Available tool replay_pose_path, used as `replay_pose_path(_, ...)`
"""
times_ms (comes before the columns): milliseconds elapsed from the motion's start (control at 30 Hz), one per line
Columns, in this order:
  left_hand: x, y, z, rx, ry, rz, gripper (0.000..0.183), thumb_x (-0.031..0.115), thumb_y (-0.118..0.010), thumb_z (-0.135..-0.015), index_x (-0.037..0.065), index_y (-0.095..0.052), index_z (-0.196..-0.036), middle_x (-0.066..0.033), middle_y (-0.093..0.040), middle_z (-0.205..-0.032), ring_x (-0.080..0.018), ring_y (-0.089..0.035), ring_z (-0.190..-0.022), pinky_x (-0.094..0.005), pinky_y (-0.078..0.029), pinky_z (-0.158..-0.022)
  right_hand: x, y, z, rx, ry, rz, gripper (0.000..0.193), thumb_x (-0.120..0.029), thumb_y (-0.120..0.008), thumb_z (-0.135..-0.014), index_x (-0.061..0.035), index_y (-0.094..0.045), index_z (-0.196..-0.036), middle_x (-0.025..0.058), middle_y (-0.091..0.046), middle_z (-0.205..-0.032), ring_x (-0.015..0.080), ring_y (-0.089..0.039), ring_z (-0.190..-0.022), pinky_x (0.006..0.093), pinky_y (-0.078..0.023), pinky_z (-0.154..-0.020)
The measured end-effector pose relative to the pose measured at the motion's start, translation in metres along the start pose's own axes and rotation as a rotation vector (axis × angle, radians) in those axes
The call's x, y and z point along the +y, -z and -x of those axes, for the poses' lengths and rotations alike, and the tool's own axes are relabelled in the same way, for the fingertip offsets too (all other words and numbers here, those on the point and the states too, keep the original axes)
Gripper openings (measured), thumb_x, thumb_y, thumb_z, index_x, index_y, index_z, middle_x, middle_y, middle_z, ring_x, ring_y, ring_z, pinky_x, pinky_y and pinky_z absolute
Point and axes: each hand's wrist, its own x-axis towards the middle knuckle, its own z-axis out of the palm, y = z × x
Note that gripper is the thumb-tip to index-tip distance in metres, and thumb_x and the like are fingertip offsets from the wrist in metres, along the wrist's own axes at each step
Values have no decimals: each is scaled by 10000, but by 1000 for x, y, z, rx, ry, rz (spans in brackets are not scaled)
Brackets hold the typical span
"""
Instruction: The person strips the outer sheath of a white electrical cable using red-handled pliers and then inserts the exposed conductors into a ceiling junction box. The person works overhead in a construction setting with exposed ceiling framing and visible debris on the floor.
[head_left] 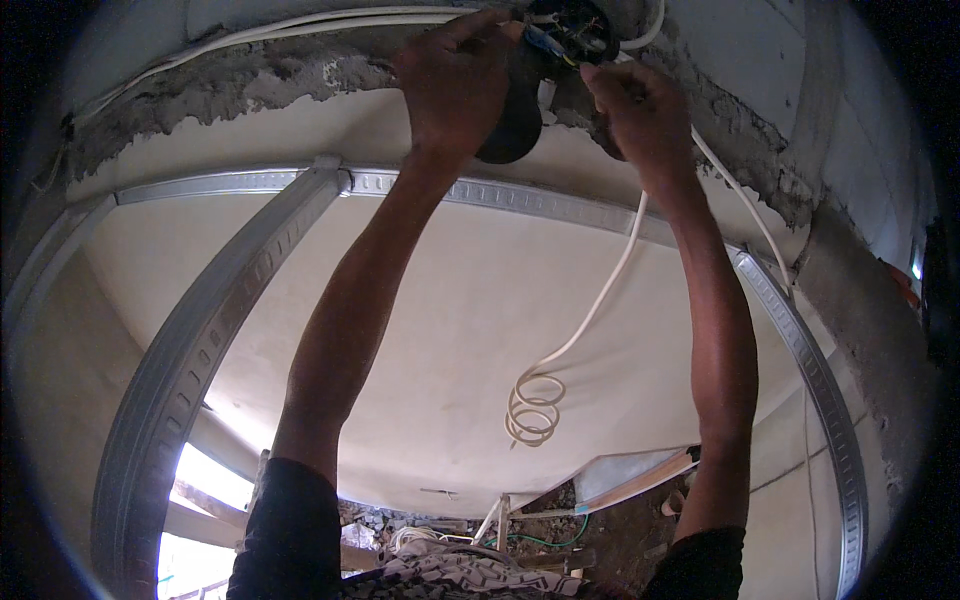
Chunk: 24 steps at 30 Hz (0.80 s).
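Overhead, a round black junction box (580, 32) sits in the rough wall strip with thin wires in it. My left hand (455, 90) is raised at its left, fingers pinched at a blue wire (543, 40). From the right, my right hand (640, 110) pinches at the end of a thin yellow wire (570, 62) just below the box. Below my left fingers a black rounded piece (515, 130) hangs beside the box, partly hidden by that hand. The exact grip of both hands is small and dark.
White cables (300, 25) run along the top to the box. A coiled white cable (535, 410) dangles between my arms. Metal profiles (215, 320) frame the pale panel (470, 300); another profile (810, 370) stands at right. Far below lie rubble (640, 545) and a wooden post (503, 520).
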Motion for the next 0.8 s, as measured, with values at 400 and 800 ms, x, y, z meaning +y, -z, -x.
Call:
replay_pose_path(400,36,-2,-14,-2,459,556,270,209,-866,-703,31,-771,-883,-120,-746,-780,-170,-714,-690,-286,-562,-697,-4,-2,9,73,201,73,168,-116,-723,-896,-57,-741,-1052,72,-752,-921,75,-643,-727,224,-474,-608)
replay_pose_path(800,26,-15,-13,-120,367,436,278,366,-837,-762,139,-784,-911,-56,-753,-853,-191,-721,-783,-333,-561,-758,17,15,-34,6,287,246,147,-125,-782,-817,-64,-769,-950,81,-715,-871,164,-657,-763,295,-496,-684)
